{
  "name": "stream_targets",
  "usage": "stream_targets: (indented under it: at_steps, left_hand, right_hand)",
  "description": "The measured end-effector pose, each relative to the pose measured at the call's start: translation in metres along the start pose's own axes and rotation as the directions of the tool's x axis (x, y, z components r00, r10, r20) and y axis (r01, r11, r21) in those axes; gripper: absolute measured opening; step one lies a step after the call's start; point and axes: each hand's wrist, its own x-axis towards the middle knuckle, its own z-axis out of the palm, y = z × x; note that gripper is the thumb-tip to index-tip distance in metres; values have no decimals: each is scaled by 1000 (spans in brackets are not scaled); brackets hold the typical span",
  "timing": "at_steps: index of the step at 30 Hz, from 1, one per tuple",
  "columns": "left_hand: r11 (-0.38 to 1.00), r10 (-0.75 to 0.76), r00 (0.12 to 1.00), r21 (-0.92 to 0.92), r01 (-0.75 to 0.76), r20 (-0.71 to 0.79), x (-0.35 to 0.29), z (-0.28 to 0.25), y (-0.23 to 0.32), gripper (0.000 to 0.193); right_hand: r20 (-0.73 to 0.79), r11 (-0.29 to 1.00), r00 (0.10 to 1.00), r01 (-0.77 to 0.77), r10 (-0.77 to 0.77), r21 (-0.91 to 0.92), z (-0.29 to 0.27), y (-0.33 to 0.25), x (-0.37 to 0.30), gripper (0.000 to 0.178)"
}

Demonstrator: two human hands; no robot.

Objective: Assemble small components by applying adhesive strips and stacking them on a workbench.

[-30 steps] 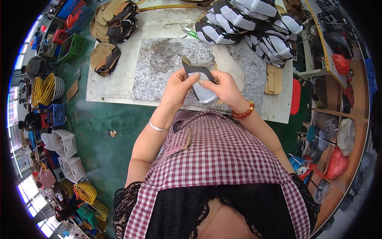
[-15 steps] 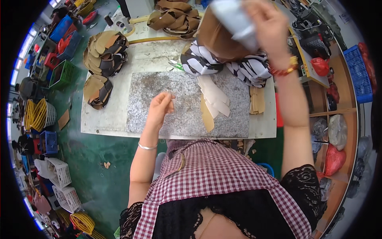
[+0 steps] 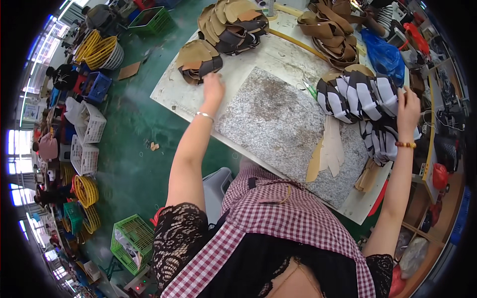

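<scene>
At the table's far left, my left hand (image 3: 213, 88) has its fingers closed on the near edge of a small stack of tan and black shoe uppers (image 3: 198, 58). My right hand (image 3: 409, 108) is at the right end of a row of black-and-white shoe uppers (image 3: 355, 97), fingers stretched and slightly apart against its edge. A second black-and-white bunch (image 3: 378, 144) lies just below that row. Pale flat cut pieces (image 3: 331, 146) and a tan one (image 3: 314, 161) rest on the speckled grey mat (image 3: 278, 119) between my hands.
Green-handled snips (image 3: 310, 89) lie beside the black-and-white row. Behind stand a larger tan and black stack (image 3: 233, 25), brown strips (image 3: 330, 32) and a blue plastic bag (image 3: 381, 55). Folded tan pieces (image 3: 366, 176) sit at the right edge. Baskets (image 3: 89, 121) line the left floor.
The view has swung round. My right hand came down from holding up a brown and pale piece and no longer holds it aloft. My left hand went from over the mat to the small stack.
</scene>
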Motion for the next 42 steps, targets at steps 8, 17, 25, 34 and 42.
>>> stream_targets:
  at_steps: [8,17,25,34,42]
  left_hand:
    - [842,-497,864,286,458,79,43,12,-68,31]
    - [906,285,901,-213,-365,-328,86,-58,50,18]
    - [669,643,765,-508,-542,30,-92,-4,193,11]
    - [796,568,779,-415,-440,264,-143,1,199,18]
    - [760,617,743,-440,-478,259,-154,-25,244,46]
  right_hand:
    - [41,911,978,-206,205,357,-44,-58,-87,18]
    - [624,601,670,-707,403,372,48,-91,-247,27]
    - [328,835,809,-542,487,97,76,-86,-266,40]
    - [621,494,600,-790,504,363,87,-46,-272,30]
    - [625,109,554,-790,550,603,103,-33,-284,20]
